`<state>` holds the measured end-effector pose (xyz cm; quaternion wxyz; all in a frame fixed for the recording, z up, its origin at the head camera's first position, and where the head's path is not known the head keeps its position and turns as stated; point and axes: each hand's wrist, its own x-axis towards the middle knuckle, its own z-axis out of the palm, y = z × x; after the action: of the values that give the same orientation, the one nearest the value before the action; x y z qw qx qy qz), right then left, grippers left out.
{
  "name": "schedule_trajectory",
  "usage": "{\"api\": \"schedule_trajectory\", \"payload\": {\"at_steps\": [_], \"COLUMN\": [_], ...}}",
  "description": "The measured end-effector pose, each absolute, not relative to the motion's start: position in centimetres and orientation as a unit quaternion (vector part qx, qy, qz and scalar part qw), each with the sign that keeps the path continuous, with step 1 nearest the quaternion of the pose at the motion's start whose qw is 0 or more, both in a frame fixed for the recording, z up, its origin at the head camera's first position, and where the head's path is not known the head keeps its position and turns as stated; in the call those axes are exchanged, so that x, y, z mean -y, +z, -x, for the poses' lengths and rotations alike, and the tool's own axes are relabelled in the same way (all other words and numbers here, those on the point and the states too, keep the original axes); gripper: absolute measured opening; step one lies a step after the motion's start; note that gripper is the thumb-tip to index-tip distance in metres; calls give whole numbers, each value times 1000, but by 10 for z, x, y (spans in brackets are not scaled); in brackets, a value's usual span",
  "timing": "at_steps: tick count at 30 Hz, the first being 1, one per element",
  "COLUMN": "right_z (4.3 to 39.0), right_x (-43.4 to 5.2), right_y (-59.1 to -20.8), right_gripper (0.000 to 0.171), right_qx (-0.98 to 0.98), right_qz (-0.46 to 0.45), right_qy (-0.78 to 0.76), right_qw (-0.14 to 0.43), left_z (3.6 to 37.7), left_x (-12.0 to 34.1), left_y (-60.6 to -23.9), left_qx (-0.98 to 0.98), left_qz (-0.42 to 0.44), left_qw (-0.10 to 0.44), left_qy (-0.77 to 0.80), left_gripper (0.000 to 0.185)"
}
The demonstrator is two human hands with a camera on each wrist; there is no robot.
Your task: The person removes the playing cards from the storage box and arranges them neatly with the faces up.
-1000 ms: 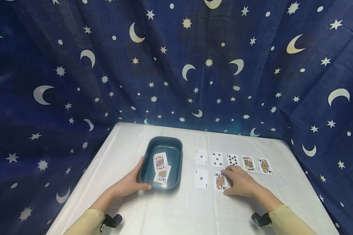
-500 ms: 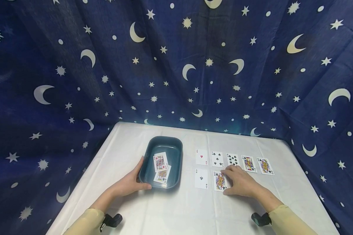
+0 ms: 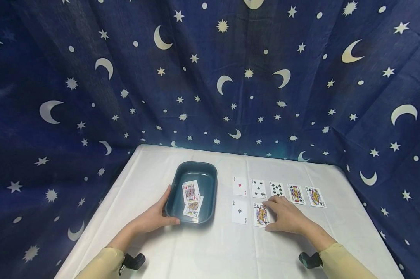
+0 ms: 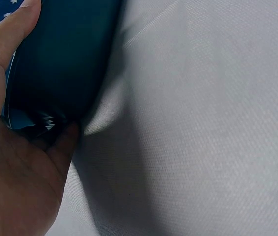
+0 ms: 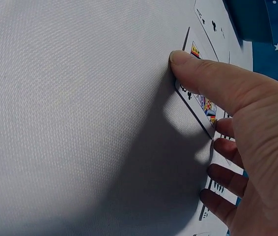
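My left hand point(image 3: 153, 217) grips the near left corner of a dark teal tray point(image 3: 210, 209), thumb along the near side and fingers along the left wall. Two overlapping face cards point(image 3: 191, 192) lie face up inside it. To the right, my right hand point(image 3: 287, 217) holds a club face card point(image 3: 261, 215) by its edges, thumb at the near corner and index finger at the far one. In the right wrist view the thumb point(image 5: 203, 76) sits on that card's corner, while the other fingers reach over the row behind. An ace of clubs point(image 3: 239, 212) lies just left of it.
Behind runs a row of face-up cards: an ace of hearts point(image 3: 239, 186), two spade number cards point(image 3: 258, 189) and two face cards point(image 3: 296, 194) at the right. A white cloth point(image 3: 210, 255) covers the table. A blue star-and-moon curtain point(image 3: 210, 97) hangs behind it.
The club face card and my right fingertips have shifted very slightly left, toward the ace of clubs. My left hand and the tray hold their places.
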<state>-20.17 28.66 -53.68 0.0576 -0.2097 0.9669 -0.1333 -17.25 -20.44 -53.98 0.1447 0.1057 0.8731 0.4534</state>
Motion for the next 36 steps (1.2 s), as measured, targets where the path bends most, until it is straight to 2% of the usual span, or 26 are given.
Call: {"api": "schedule_trajectory", "payload": {"at_steps": [36], "right_z": [202], "right_x": [-289], "right_y": [-535], "right_gripper": [88], "right_qx": [-965], "right_qz": [212], "right_qy": [-139], "right_qw": [63], "left_z": [172], "left_x": [205], "left_y": [-539], "left_qx": [-868], "left_qz": [-112], "left_qw": [146], "left_qy": [461], "left_gripper": [129]}}
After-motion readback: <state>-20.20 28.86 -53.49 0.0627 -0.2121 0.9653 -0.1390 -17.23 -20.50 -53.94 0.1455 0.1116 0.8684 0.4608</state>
